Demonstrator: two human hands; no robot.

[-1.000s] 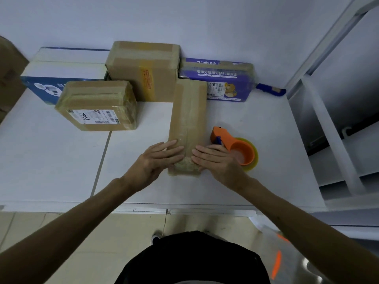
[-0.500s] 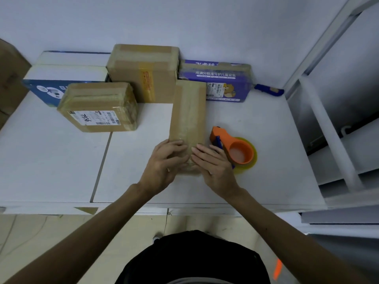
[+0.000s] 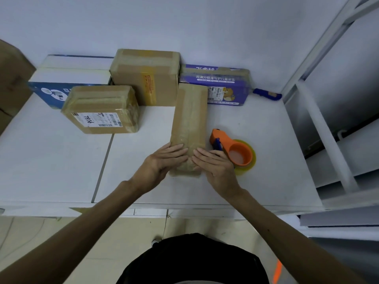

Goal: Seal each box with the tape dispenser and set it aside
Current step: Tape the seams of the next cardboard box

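A long, narrow cardboard box [image 3: 190, 117] lies lengthwise on the white table [image 3: 61, 171], with tape running along its top. My left hand [image 3: 162, 162] and my right hand [image 3: 213, 167] lie flat with straight fingers on the box's near end, fingertips nearly meeting over the tape. The orange tape dispenser [image 3: 233, 150], with its yellowish roll, lies on the table just right of the box, beside my right hand, held by neither hand.
At the back stand a labelled taped box [image 3: 100, 109], a taller brown box [image 3: 147, 76], a blue-and-white box [image 3: 59, 83] and a purple printed box [image 3: 221, 85]. A blue-handled tool [image 3: 266, 94] lies by the wall. A white metal rack [image 3: 328, 119] borders the table's right side.
My left hand has slid closer onto the near end of the box, toward the right hand. The view has shifted slightly; the box and dispenser have stayed put.
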